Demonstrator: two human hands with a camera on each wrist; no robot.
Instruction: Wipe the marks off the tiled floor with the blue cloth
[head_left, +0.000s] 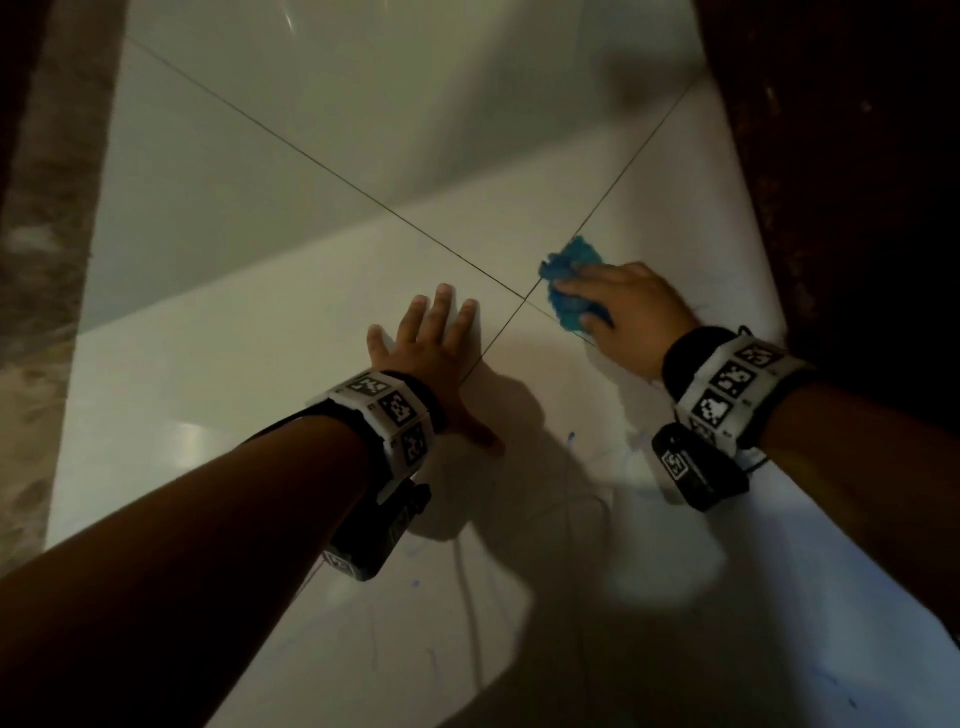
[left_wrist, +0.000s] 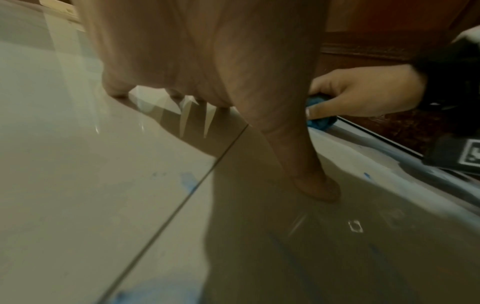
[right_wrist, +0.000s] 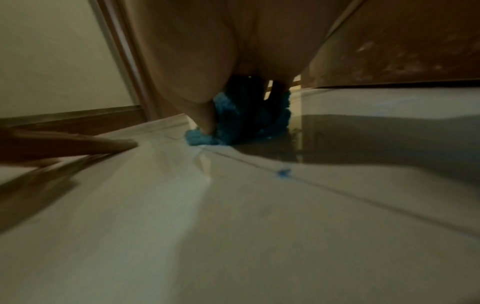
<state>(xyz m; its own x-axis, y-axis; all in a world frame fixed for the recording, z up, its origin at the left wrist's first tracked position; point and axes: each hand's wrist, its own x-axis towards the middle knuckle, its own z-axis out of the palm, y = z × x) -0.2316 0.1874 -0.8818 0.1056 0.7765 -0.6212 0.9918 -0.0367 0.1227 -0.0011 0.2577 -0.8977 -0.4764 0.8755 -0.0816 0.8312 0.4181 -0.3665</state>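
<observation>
A crumpled blue cloth (head_left: 569, 283) lies on the glossy white tiled floor (head_left: 260, 374), right where the grout lines cross. My right hand (head_left: 618, 306) grips it from above, fingers curled over the bundle and thumb at its near side; the same cloth (right_wrist: 233, 121) bulges under the palm in the right wrist view and shows as cloth (left_wrist: 318, 121) past the left thumb. My left hand (head_left: 431, 343) rests flat on the tile to the left, fingers spread. Small blue marks (head_left: 571, 439) dot the floor nearer me, with a blue mark (right_wrist: 283, 172) on a grout line and a blue smear (left_wrist: 188, 182).
Dark wooden furniture or a door (head_left: 857, 156) stands along the right edge of the tiles. A brown stone strip (head_left: 41, 260) borders the floor at the left. Faint scribbled lines (head_left: 467, 571) cross the near tiles.
</observation>
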